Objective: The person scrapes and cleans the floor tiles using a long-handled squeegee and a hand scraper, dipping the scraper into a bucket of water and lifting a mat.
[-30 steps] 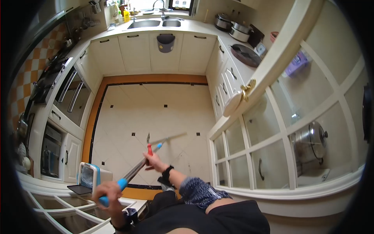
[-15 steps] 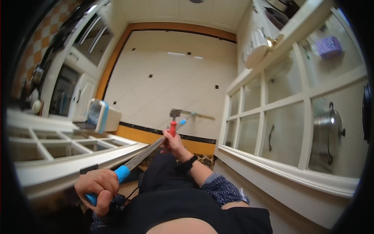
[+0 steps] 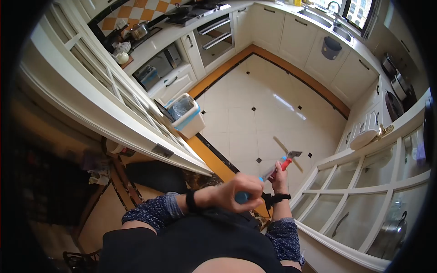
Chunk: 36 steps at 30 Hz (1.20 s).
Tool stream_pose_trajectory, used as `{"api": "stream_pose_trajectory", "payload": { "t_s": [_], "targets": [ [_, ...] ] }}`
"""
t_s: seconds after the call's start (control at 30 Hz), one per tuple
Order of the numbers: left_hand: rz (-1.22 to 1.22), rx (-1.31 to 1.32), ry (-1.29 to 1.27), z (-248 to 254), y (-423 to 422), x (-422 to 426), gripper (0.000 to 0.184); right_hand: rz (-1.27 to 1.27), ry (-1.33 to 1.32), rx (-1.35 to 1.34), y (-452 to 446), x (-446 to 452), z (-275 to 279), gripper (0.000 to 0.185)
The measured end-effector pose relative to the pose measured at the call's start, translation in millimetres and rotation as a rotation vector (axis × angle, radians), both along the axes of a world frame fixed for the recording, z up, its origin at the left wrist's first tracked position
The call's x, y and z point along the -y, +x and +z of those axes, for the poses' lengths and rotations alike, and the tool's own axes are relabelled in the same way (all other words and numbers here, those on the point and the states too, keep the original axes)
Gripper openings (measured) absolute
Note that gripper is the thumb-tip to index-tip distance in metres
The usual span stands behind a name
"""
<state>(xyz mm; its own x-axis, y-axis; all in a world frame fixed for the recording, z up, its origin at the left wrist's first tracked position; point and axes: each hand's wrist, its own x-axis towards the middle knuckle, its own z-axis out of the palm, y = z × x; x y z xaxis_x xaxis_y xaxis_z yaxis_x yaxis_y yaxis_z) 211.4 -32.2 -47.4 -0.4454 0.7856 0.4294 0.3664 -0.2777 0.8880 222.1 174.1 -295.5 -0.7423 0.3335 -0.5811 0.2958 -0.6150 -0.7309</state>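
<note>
**Both my hands are gripping**

My left hand (image 3: 243, 187) is wrapping its fingers around the blue grip (image 3: 242, 197) of a pole (image 3: 269, 171). My right hand (image 3: 279, 176) is clasping the shaft together with a red-handled scraper (image 3: 287, 164). Beyond those fingers, the pole's narrow head (image 3: 279, 144) is lying on the floor (image 3: 227, 100).

My view has swung round, bringing the sink (image 3: 316, 18) and window (image 3: 359, 14) back into sight. I've brought my left hand (image 3: 242, 193) across the torso, closer to my right hand (image 3: 278, 177). The red-handled scraper (image 3: 286, 164) now slants rightward; the pole's flat head (image 3: 280, 144) runs more steeply across my view.
</note>
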Motion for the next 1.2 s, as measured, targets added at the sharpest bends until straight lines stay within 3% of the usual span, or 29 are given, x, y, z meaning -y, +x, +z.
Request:
{"api": "stream_pose_trajectory", "payload": {
  "t_s": [0.13,0.47,0.53,0.6,0.67,0.7,0.8,0.87,1.0,1.2],
  "targets": [
    [-0.037,0.005,-0.04,25,7,24,0.028,0.037,0.001,0.041,12,20,1,0.013],
    [-0.332,-0.005,0.062,103,10,98,0.026,0.29,-0.382,-0.016,64,108,23,0.011],
    [-0.333,-0.016,0.13,100,9,95,0.026,0.248,-0.38,-0.155,62,110,17,0.011],
    [-0.35,-0.029,0.113,85,8,90,0.025,-0.014,-0.348,-0.144,45,108,-4,0.005],
    [-0.274,-0.063,0.037,60,4,80,0.023,-0.059,-0.362,-0.184,24,93,-16,0.01],
    [-0.176,-0.057,0.045,39,7,74,0.023,-0.065,-0.282,-0.122,15,89,4,0.018],
    [-0.052,-0.027,-0.032,22,5,76,0.024,0.051,-0.17,-0.042,-9,68,-25,0.022],
    [0.035,0.012,-0.076,29,9,87,0.023,0.152,-0.167,-0.012,-20,73,-40,0.023],
    [0.21,0.058,-0.089,64,22,115,0.025,0.332,-0.137,-0.001,-15,124,-3,0.028],
    [0.399,0.184,-0.064,115,57,136,0.021,0.554,-0.312,-0.119,33,167,14,0.03]
  ]
}}
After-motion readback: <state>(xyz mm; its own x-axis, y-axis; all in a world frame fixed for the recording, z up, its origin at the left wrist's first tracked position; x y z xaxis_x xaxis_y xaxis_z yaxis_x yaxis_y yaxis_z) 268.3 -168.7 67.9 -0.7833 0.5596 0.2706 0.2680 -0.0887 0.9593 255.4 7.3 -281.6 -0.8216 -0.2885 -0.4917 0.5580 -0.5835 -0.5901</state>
